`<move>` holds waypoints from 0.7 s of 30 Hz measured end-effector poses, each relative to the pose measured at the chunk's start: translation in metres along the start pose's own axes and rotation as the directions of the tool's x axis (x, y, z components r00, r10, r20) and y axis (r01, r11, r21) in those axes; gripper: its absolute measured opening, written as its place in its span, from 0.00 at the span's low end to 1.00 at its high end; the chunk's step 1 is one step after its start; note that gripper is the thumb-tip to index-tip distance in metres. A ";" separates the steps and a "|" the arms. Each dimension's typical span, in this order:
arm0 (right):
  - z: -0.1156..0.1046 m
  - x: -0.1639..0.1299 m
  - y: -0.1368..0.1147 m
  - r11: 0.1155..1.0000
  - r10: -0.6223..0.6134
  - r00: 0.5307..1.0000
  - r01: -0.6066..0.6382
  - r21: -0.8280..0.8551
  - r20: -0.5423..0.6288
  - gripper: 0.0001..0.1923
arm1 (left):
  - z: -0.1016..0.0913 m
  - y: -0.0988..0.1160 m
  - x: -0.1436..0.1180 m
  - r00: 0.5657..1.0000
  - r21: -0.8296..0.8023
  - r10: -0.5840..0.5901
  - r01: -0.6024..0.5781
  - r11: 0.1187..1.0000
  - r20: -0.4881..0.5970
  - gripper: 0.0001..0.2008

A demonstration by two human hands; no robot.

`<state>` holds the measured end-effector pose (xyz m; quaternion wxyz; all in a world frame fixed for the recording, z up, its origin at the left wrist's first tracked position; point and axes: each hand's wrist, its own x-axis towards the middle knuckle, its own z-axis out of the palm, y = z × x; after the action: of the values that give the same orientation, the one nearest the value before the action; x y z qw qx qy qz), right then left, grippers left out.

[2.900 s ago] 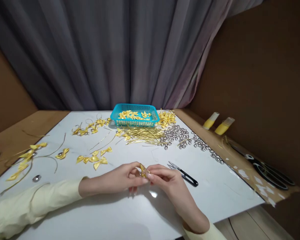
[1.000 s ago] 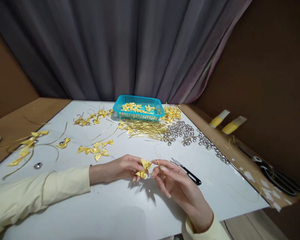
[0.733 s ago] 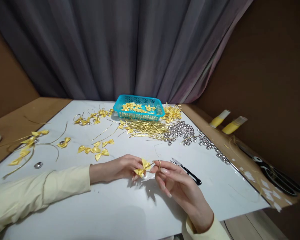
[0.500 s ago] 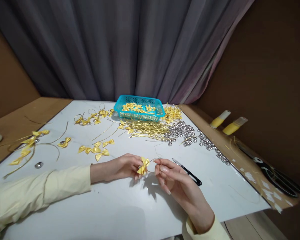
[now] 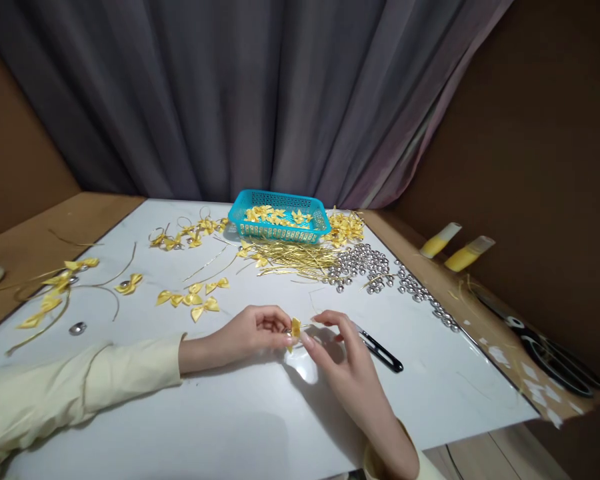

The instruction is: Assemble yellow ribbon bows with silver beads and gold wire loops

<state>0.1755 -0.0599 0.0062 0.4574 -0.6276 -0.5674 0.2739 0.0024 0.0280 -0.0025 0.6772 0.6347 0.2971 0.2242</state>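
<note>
My left hand pinches a small yellow ribbon bow just above the white table. Its fingers close on the bow's left side. My right hand meets it from the right, with thumb and fingertips pinching a thin gold wire that runs into the bow. Both hands hover near the table's front middle. The black thread snips lie just right of my right hand.
A turquoise basket of yellow bows stands at the back. Gold wire strands and silver beads spread in front of it. Loose bows and wired bows lie left. Yellow bottles and large black scissors sit right.
The bow has turned edge-on between my fingers. My right hand has rolled over, palm down, and closed in on the bow, still holding the wire. My left hand stayed put.
</note>
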 end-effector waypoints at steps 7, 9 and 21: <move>0.005 -0.005 0.002 0.967 -0.214 0.973 0.223 -0.122 0.081 0.08 | 0.007 -0.001 -0.013 0.943 0.466 0.326 -0.321 0.825 0.072 0.06; 0.005 -0.006 0.001 0.977 -0.193 0.969 0.203 -0.056 0.155 0.08 | 0.008 -0.002 -0.017 0.901 0.547 0.414 -0.412 0.729 0.126 0.06; 0.003 -0.008 -0.001 0.984 -0.158 0.981 0.147 0.098 0.112 0.06 | 0.018 0.006 -0.022 0.981 0.211 0.127 -0.094 0.973 -0.150 0.08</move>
<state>0.1711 -0.0669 0.0042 0.4700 -0.5434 -0.6274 0.3002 -0.0006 0.0000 0.0069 0.5690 0.6956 0.3366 0.2810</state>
